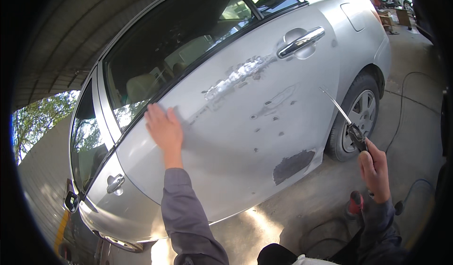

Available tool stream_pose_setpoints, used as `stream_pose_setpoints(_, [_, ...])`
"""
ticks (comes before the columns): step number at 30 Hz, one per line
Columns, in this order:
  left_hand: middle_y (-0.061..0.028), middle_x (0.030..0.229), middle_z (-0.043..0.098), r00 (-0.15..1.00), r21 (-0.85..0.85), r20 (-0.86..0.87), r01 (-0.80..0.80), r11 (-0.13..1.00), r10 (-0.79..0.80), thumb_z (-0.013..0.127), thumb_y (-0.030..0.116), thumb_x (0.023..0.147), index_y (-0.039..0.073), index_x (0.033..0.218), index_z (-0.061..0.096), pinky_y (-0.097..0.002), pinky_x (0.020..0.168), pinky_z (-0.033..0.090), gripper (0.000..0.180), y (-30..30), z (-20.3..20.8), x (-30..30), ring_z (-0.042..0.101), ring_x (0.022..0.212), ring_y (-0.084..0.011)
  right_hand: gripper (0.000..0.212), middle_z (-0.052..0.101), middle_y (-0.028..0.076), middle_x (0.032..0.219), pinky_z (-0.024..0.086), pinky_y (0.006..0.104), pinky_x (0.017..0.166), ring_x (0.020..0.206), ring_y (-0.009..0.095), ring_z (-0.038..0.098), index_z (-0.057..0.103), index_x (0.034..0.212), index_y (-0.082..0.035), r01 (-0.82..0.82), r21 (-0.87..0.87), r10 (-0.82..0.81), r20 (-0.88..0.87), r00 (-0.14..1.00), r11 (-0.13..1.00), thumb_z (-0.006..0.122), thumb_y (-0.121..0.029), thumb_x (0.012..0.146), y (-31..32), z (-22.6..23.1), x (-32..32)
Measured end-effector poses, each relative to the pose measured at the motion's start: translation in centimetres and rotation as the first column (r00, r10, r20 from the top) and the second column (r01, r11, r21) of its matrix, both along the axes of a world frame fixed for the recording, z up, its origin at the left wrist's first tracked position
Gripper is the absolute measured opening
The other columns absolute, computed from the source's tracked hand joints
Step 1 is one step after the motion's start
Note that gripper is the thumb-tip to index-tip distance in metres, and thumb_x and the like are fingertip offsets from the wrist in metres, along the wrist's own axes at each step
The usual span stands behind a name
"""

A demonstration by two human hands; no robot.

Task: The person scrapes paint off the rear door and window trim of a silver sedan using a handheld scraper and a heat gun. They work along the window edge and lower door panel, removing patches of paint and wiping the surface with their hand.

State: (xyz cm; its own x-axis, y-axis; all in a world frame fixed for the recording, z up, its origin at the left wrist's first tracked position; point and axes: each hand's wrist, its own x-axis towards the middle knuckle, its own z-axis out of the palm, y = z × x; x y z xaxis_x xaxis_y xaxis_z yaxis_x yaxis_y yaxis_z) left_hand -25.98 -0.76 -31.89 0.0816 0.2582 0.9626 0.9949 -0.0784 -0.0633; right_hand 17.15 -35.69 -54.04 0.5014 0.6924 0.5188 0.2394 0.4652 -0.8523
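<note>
A silver car's rear door [212, 142] fills the middle, with bare sanded metal, small dark spots and a larger dark patch [293, 167] at its lower rear corner. My left hand [165, 129] lies against the upper door just below the window trim, fingers stretched out and holding nothing. In my right hand [375, 170] is a black-handled tool [356, 135] with a long thin metal shaft; its exact kind is unclear. The fingers wrap round its handle, and the shaft points up and left in front of the rear wheel [362, 111]. A chrome door handle [302, 42] sits higher up.
A dark cable [402, 104] runs over the concrete floor at the right, and a blue hose [417, 184] lies lower down. One red shoe [355, 202] shows beside my right forearm. The front door handle [115, 184] and side mirror [71, 201] are at the left.
</note>
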Motion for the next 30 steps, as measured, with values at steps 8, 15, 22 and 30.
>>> stream_pose_setpoints(8, [-0.0155,0.172,0.043,0.793,-0.172,-0.370,0.453,0.875,-0.483,0.059,0.048,0.107,0.002,0.161,0.049,-0.0513,0.133,0.026,0.072,0.6,4.7,31.5,0.035,0.161,-0.0343,0.047,0.041,0.006,0.073,0.039,0.0278,0.062,0.066,0.010,0.041,0.062,0.145,0.007,-0.045,-0.018,0.047,0.144,0.988,0.999,0.060,-0.014,0.103,-1.3,2.9,-2.5])
stream_pose_setpoints(15, [-0.0123,0.173,0.042,0.840,-0.173,-0.341,0.385,0.907,-0.422,0.054,0.045,0.109,0.006,0.163,0.047,-0.0500,0.133,0.025,0.067,0.4,2.6,17.1,0.035,0.161,-0.0322,0.048,0.039,0.002,0.070,0.034,0.0293,0.058,0.063,0.008,0.037,0.063,0.143,0.009,-0.104,-0.053,0.112,0.186,0.976,0.993,0.059,-0.015,0.102,-0.3,2.8,-5.7])
stream_pose_setpoints(22, [-0.0113,0.174,0.042,0.971,-0.026,-0.185,0.148,0.989,-0.150,0.051,0.040,0.111,0.007,0.164,0.044,-0.0521,0.131,0.028,0.063,-3.0,0.5,-10.4,0.035,0.162,-0.0340,0.050,0.036,-0.004,0.068,0.028,0.0288,0.056,0.061,0.005,0.034,0.062,0.146,0.009,-0.146,-0.103,0.166,0.229,0.959,0.984,0.057,-0.013,0.101,0.6,2.2,-12.0])
stream_pose_setpoints(30, [-0.0215,0.169,0.045,0.996,0.145,0.076,-0.046,0.988,0.035,0.050,0.039,0.113,-0.001,0.158,0.048,-0.0593,0.126,0.033,0.060,-2.6,-4.0,-29.7,0.041,0.156,-0.0449,0.051,0.036,-0.001,0.068,0.030,0.0291,0.056,0.060,0.006,0.035,0.061,0.147,0.008,-0.080,-0.185,0.137,0.315,0.939,0.979,0.057,-0.010,0.100,-0.9,3.8,-17.2])
